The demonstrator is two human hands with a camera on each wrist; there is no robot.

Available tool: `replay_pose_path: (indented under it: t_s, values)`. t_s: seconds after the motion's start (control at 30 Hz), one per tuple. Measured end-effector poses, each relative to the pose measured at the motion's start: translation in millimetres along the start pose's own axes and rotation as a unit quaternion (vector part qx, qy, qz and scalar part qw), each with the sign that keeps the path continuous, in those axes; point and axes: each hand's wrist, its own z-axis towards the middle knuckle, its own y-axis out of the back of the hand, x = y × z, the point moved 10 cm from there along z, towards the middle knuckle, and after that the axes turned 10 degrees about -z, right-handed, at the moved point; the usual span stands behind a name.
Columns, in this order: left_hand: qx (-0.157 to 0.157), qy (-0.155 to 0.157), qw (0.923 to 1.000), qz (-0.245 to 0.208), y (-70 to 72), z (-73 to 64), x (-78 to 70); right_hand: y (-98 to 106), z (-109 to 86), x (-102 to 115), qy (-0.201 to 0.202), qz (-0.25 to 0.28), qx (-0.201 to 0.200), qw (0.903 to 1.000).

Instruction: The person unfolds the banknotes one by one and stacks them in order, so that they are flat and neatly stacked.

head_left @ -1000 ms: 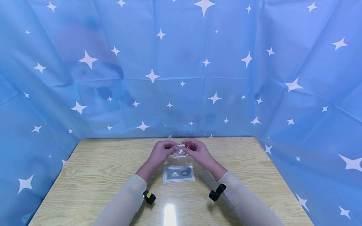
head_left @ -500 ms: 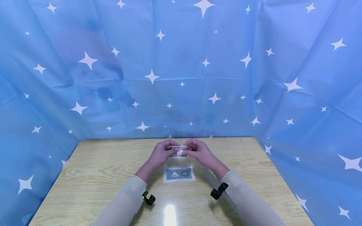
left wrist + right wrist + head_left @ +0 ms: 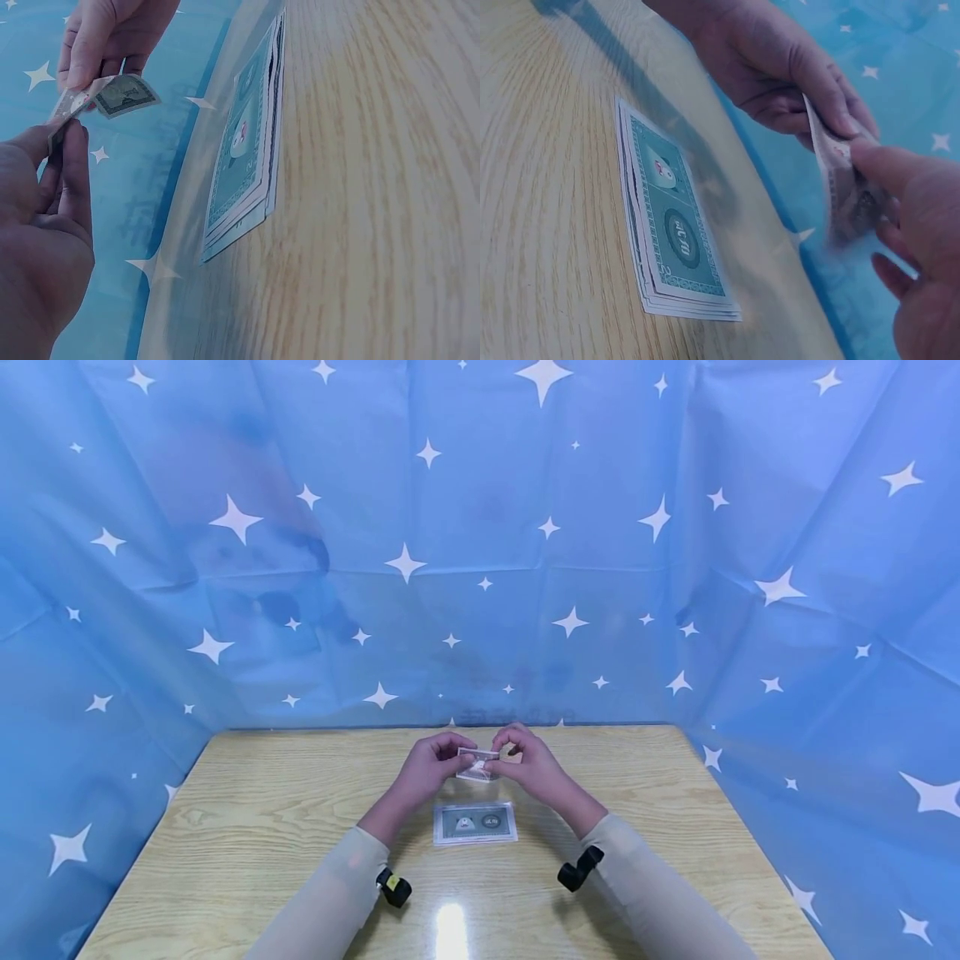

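Observation:
A small play-money note (image 3: 475, 774) is held up over the far part of the table between both hands. My left hand (image 3: 432, 760) pinches its left side between thumb and fingers. On the other side, my right hand (image 3: 531, 764) pinches it with the thumb in front, its index finger arched above. The left wrist view shows the note (image 3: 129, 95) bent, with one end fanned out towards the table side. In the right wrist view its lower end (image 3: 849, 214) is blurred. Below the hands lies a stack of green play-money notes (image 3: 476, 823), edges slightly uneven.
The wooden table (image 3: 285, 827) ends at a blue curtain (image 3: 480, 527) with white stars, just behind the hands. Black wrist cameras sit on both sleeves, the left camera (image 3: 394, 887) and the right camera (image 3: 580, 870). A bright reflection lies near the front.
Both hands keep hold of the note, which has shifted slightly and tilted. The right hand's index finger has lifted and arched, leaving a gap above the thumb. The stack stays put.

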Motion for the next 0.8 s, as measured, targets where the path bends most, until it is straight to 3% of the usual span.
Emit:
replay_pose_path:
  t_s: [0.37, 0.8]
  values:
    - [-0.002, -0.007, 1.0000, 0.005, 0.1, -2.6, -1.2, -5, -4.3, -8, -0.047, 0.044, 0.014, 0.9978]
    - [-0.013, -0.001, 0.9999, -0.010, 7.7, -6.0, -0.7, 5, -9.2, -11, -0.042, 0.050, -0.004, 0.9979]
